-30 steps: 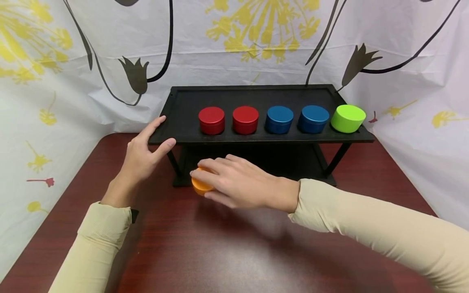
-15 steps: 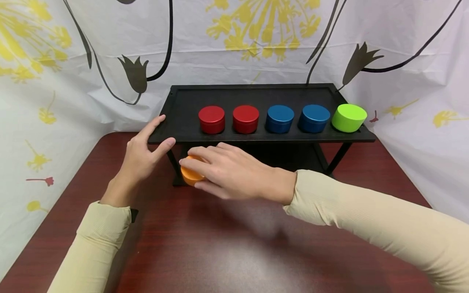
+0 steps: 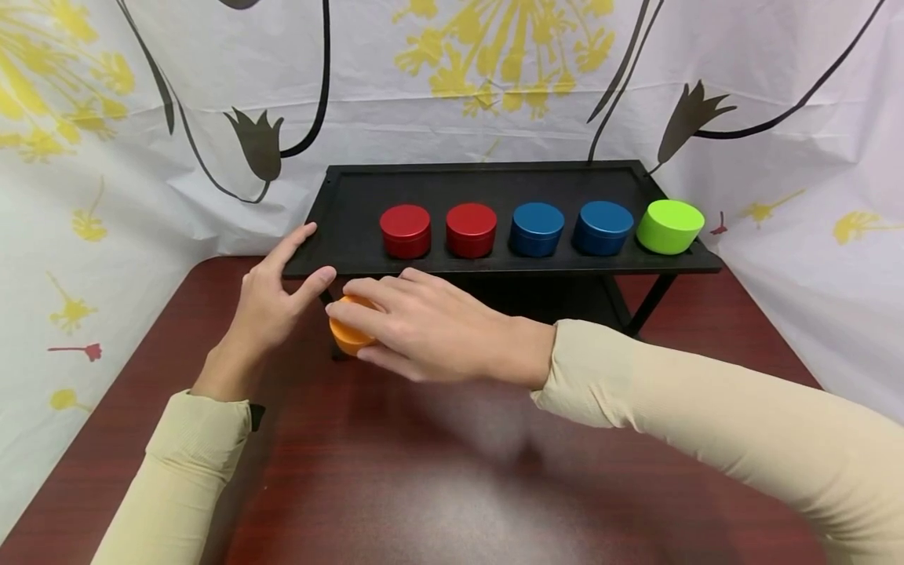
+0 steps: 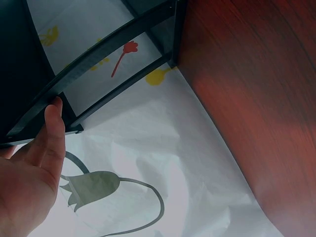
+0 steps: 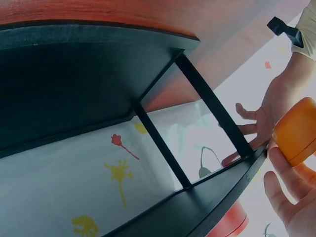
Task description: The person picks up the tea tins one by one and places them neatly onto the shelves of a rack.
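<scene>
My right hand (image 3: pixel 427 329) grips an orange round tin (image 3: pixel 348 333) from above, in front of the black two-tier shelf (image 3: pixel 487 182), just below its left front corner. The orange tin (image 5: pixel 298 131) shows large at the right of the right wrist view, between fingers and thumb. My left hand (image 3: pixel 263 318) rests at the shelf's left front corner, fingers straight, thumb near the front edge. In the left wrist view the left hand (image 4: pixel 37 173) touches the shelf's side frame. Two red tins (image 3: pixel 406 233), two blue tins (image 3: pixel 537 231) and a lime green tin (image 3: pixel 669 229) stand along the top tier.
Beneath the top, the shelf's dark lower tier (image 3: pixel 544 302) is partly hidden by my right hand. A reddish-brown wooden table (image 3: pixel 395 486) carries the shelf. White sheeting (image 3: pixel 466 125) with yellow and grey flower prints hangs behind and at both sides.
My right hand has carried the orange tin left and slightly up, toward the shelf's left front corner. The left hand and the tins on the top tier have stayed in place.
</scene>
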